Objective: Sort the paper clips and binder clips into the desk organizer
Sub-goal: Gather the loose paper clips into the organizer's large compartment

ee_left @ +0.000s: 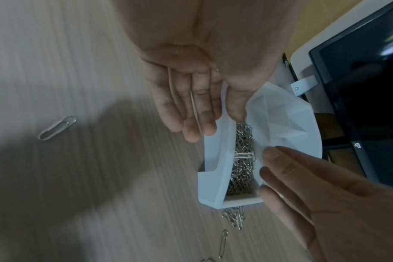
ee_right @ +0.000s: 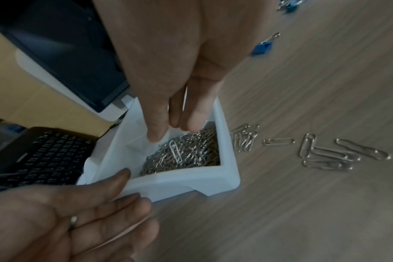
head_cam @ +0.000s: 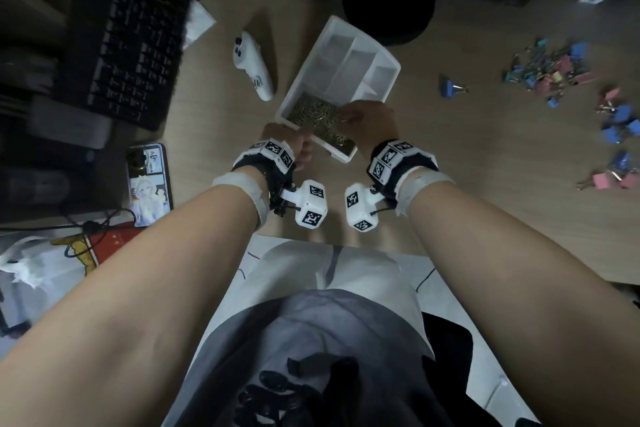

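Note:
A white desk organizer [head_cam: 360, 45] lies at an angle in the middle of the wooden desk. Its nearest compartment holds a heap of silver paper clips [head_cam: 317, 116]. My left hand [head_cam: 299, 146] holds the organizer's near wall, thumb inside and fingers [ee_left: 191, 124] outside. My right hand [head_cam: 349, 118] reaches down into that compartment with straight fingers [ee_right: 191, 122] just above the clips, and nothing shows between them. Loose paper clips [ee_right: 325, 154] lie on the desk beside the organizer. Coloured binder clips [head_cam: 550, 69] are piled far right, and one blue binder clip [head_cam: 452, 87] lies alone.
A black keyboard [head_cam: 128, 28] lies at the left and a white controller [head_cam: 252, 66] beside the organizer. A phone [head_cam: 149, 180] lies near the left forearm. A black round base [head_cam: 388, 10] and a dark monitor stand behind. More binder clips [head_cam: 620, 125] lie at the right edge.

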{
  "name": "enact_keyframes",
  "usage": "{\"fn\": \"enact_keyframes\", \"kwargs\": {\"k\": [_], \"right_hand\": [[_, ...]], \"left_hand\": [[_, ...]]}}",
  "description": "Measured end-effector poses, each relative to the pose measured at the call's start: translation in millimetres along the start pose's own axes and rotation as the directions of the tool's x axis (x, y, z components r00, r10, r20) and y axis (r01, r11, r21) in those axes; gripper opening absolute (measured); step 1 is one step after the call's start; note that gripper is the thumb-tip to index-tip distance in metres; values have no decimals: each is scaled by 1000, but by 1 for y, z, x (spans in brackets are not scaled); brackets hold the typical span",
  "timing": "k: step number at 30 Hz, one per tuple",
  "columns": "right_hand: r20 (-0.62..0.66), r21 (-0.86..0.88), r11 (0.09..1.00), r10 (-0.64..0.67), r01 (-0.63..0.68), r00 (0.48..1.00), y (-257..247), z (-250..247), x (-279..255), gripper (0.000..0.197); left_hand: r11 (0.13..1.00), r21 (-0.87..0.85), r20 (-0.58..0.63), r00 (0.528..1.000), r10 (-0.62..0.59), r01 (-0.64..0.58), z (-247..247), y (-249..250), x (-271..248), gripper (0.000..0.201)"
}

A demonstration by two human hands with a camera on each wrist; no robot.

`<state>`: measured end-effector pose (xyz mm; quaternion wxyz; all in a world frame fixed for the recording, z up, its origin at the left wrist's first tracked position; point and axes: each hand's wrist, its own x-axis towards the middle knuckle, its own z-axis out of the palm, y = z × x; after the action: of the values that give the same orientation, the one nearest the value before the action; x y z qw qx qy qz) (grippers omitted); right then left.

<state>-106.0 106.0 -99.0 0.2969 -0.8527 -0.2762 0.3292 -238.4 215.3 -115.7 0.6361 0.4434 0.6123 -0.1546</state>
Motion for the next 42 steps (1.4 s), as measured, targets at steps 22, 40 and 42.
{"fn": "enact_keyframes", "kwargs": {"k": [22, 40, 42], "right_hand": [[198, -579, 810, 31, 92, 980, 82, -2, -45, 32], [-83, -268, 910, 304, -316, 949, 83, 6, -78, 82], [-79, -266, 924, 263, -275, 962, 79, 18, -74, 67]], "left_hand": [[922, -375, 126, 991, -52, 96, 10, -1, -21, 46], [975, -221, 115, 993, 8, 18, 15, -24, -33, 52], [985, -170, 108, 993, 46, -27, 20, -24, -34, 54]]}}
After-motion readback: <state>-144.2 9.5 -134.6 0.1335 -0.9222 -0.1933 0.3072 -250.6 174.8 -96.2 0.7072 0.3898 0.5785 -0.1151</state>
